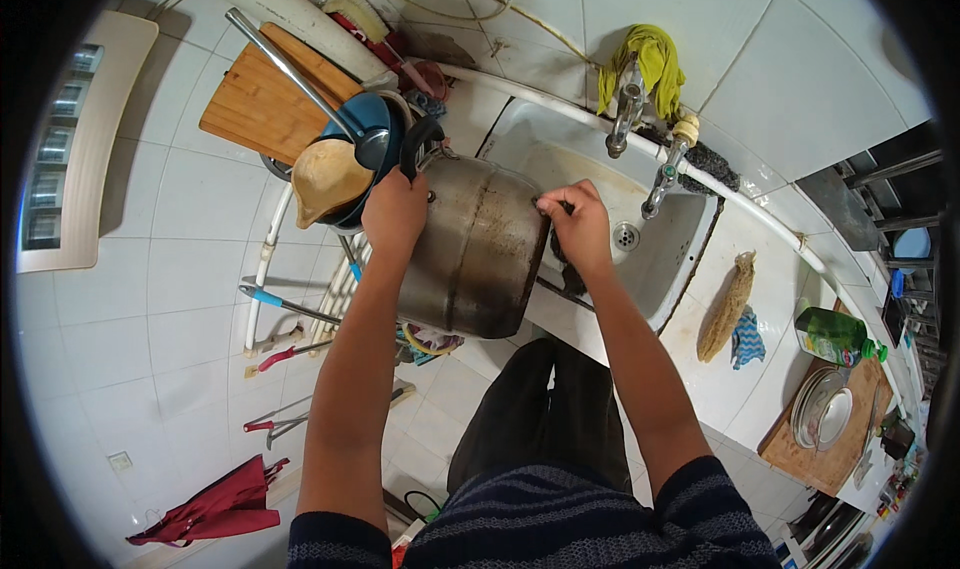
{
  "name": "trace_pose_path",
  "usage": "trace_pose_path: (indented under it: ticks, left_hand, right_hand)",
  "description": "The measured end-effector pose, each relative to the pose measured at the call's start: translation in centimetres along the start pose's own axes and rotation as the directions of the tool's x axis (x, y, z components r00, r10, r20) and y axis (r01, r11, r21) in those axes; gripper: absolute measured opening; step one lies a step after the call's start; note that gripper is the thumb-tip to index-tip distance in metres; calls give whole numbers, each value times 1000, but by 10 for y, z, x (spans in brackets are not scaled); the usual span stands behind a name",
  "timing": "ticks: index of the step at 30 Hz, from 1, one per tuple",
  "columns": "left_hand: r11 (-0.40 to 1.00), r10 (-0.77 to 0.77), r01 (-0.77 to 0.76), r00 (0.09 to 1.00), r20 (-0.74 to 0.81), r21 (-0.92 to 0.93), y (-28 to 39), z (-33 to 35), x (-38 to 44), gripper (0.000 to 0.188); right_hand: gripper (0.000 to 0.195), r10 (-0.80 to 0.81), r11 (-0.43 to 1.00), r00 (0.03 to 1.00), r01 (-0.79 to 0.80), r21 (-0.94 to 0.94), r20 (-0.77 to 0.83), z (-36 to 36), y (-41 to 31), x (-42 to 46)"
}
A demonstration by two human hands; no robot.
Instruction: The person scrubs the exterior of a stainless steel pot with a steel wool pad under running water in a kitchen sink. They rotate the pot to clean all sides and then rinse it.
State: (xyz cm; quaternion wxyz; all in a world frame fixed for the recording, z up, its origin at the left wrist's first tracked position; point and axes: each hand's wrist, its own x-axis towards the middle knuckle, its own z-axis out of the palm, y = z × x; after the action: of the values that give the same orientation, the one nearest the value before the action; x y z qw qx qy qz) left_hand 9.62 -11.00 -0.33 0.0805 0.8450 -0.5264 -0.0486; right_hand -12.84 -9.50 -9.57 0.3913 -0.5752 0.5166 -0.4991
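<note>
A stainless steel pot [480, 246], stained brown and black toward its base, is tipped on its side before me at the sink's left edge. My left hand [396, 213] grips its black loop handle [420, 141]. Curled at the rim of the pot's base is my right hand [577, 220]. A bit of something dark shows at its fingers, too hidden to name. Behind that hand lies the white ceramic sink [517, 123], with a metal drain [626, 235]. The pot's mouth faces left, and its inside cannot be seen.
Left of the pot, a blue pan [360, 111] carries a ladle [371, 149] and a gourd scoop [330, 175] beside a wooden cutting board [262, 93]. Taps [626, 119] overhang the sink. On the right counter are a loofah [727, 306], a green bottle [832, 336] and stacked plates [821, 408].
</note>
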Motion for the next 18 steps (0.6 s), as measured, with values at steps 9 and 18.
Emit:
trace_pose_path:
  ticks: [9, 18]
  left_hand:
    - [996, -32, 34, 999, -15, 88, 15, -1, 4, 36]
    - [992, -74, 76, 997, -30, 100, 10, -2, -3, 36]
  right_hand:
    - [3, -206, 976, 968, 215, -46, 140, 16, -44, -41]
    - [3, -303, 928, 920, 345, -143, 249, 19, -69, -50]
